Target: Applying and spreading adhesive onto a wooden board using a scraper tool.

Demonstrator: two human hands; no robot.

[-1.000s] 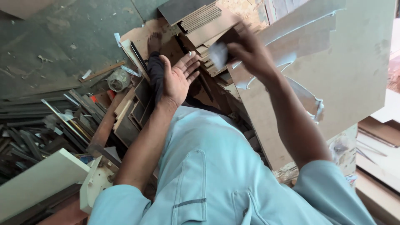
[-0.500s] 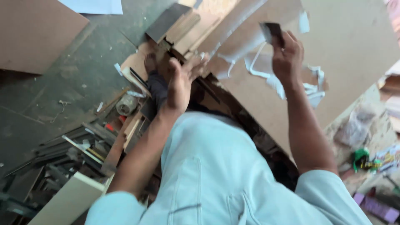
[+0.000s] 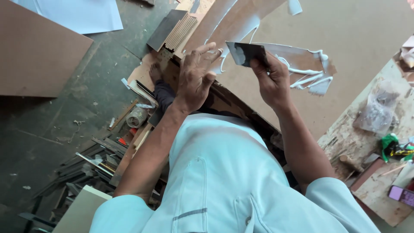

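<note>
Item: thin dark rectangular scraper blade point(image 3: 246, 53), pinched in our right hand point(image 3: 271, 80), fingers closed on its lower edge. Since a moment ago we have lifted it off the large brown fibreboard sheet point(image 3: 366, 64) on the worktop; it hangs above the streaks of white glue point(image 3: 308, 80), seemingly mid-spread. Our left hand point(image 3: 196, 75), open and holding nothing, has moved toward the blade. Nearby: stack of ribbed wooden strips point(image 3: 179, 32), dark metal offcuts point(image 3: 92, 162) on the floor, crumpled clear plastic bag point(image 3: 377, 110). Nothing blocks the sheet.
</note>
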